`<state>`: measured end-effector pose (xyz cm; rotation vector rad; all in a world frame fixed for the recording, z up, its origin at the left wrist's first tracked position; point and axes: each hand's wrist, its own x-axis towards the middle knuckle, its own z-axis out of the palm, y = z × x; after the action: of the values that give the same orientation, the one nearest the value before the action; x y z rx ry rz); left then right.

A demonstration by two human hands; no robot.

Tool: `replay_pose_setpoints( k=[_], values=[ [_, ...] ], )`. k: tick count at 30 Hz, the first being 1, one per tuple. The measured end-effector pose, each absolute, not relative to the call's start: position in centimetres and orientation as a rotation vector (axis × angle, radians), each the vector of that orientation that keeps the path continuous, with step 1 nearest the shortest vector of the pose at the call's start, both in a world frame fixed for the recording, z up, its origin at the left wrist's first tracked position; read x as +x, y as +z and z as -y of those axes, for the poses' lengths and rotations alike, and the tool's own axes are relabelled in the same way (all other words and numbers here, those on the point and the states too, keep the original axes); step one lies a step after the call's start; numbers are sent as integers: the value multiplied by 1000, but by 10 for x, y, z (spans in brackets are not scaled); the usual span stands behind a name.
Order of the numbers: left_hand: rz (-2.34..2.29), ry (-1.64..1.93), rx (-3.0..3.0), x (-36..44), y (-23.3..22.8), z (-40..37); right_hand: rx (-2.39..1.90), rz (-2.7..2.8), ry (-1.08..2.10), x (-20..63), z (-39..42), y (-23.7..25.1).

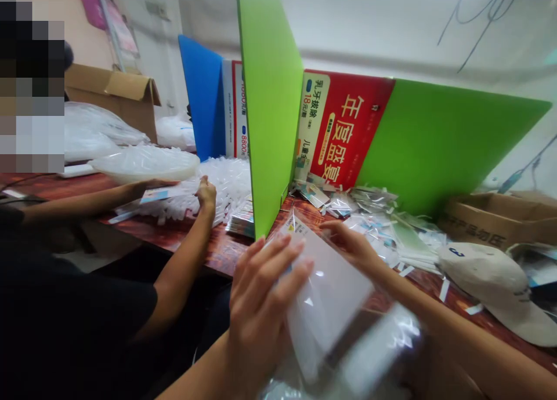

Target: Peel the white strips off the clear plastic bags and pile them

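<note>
A clear plastic packet with a white card (335,284) inside is tilted in front of me, with small print and a yellow mark near its top corner. My left hand (265,295) is closed on its left side, the fingers lying across the front and the thumb hidden. Behind the upper right edge, my right hand (352,246) grips the same packet; the packet covers part of those fingers. Below, a blurred shiny clear plastic piece (378,348) hangs by my right forearm, and more clear film lies at the bottom edge.
An upright green board (272,98) divides the table. Packed cards (374,200), a cap (487,278) and a cardboard box (491,217) are on the right. To the left, a co-worker's hand (206,192) is beside a heap of white plastic pieces (226,180).
</note>
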<state>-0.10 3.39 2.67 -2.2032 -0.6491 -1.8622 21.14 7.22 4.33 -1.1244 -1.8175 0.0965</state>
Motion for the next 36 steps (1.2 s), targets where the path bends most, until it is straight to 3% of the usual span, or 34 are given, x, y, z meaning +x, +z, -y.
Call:
replay_pose_setpoints(
  k=[4, 7, 13, 20, 27, 33, 36],
  values=[
    [909, -2060, -2296, 20, 52, -56, -1015, 1599, 5, 211, 5, 83],
    [887, -1962, -2361, 40, 57, -62, -885, 1454, -176, 204, 40, 87],
    [704, -1731, -2319, 50, 43, -45, -765, 1708, -374, 205, 45, 73],
    [592, -1474, -2270, 42, 31, -35, -1017, 1589, -148, 201, 34, 59],
    [541, -1375, -2250, 41, 30, -34, -912, 1701, 153, 205, 25, 49],
    [731, -1399, -2540, 35, 21, -42, -944, 1896, -321, 212, 37, 69],
    [775, -1461, -2564, 33, 20, -43, -890, 2175, -308, 211, 43, 77]
  ],
)
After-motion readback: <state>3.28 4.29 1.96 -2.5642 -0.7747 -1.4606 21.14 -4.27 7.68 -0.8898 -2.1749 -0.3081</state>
